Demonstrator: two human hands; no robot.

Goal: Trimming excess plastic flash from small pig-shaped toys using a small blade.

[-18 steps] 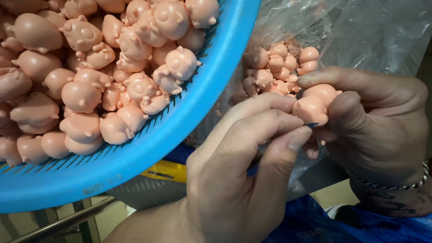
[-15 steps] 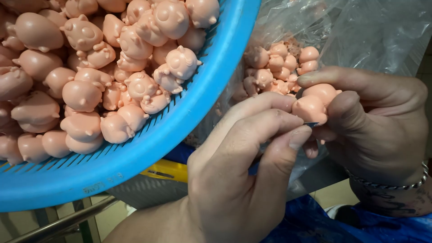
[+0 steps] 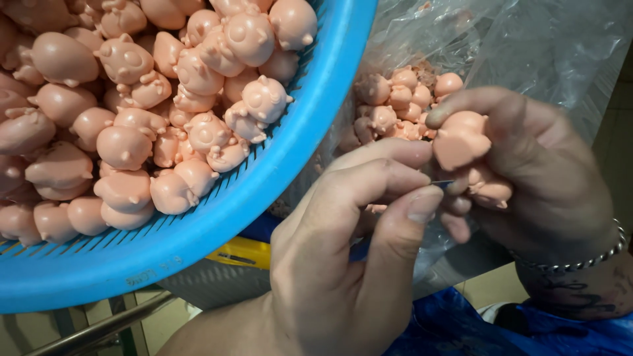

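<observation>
The pink pig figure [image 3: 459, 140] sits pinched in my right hand [image 3: 527, 191], a clear bag of figures [image 3: 402, 99] at eleven o'clock, the blue basket [image 3: 290, 158] beyond. My left hand [image 3: 356, 250] pinches a thin blade [image 3: 443, 184] against it.

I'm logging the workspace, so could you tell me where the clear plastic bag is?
In the head view, the clear plastic bag sits upper right, behind the right hand and beside the blue basket.
</observation>
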